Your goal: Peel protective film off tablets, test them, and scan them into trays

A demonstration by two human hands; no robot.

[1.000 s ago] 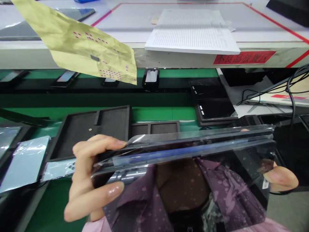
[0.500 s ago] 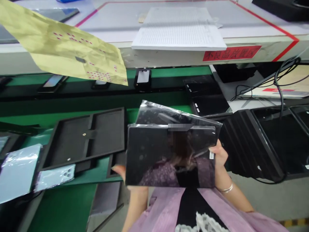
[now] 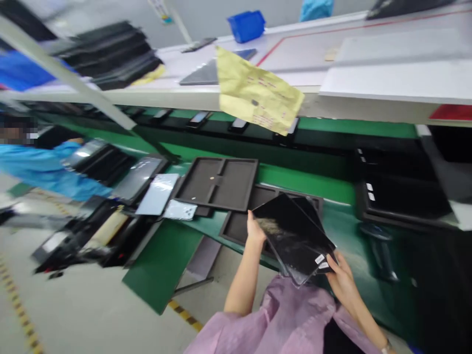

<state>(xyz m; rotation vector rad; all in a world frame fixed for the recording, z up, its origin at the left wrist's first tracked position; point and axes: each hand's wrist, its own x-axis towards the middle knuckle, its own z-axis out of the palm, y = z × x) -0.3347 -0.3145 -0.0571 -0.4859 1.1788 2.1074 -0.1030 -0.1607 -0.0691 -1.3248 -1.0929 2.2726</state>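
I hold a small stack of glossy black panels (image 3: 293, 236) in clear plastic wrap, tilted over the near edge of the green bench. My left hand (image 3: 255, 231) grips the stack's left edge, fingers closed round it. My right hand (image 3: 341, 278) holds the lower right corner, by the small white labels. A dark foam tray (image 3: 217, 183) with two compartments lies on the bench just left of the stack, and another tray (image 3: 236, 226) sits under it.
A yellow paper sheet (image 3: 258, 93) hangs from the white shelf (image 3: 368, 88) above. Black trays (image 3: 398, 196) are stacked at the right. Wrapped panels (image 3: 157, 194) lie at the left. A person in blue (image 3: 47, 167) works at the far left. A blue bin (image 3: 246, 25) stands on the shelf.
The stack has gone from close to my face down and away toward the bench edge, now tilted. My head has swung left, bringing the floor and the person in blue into sight.
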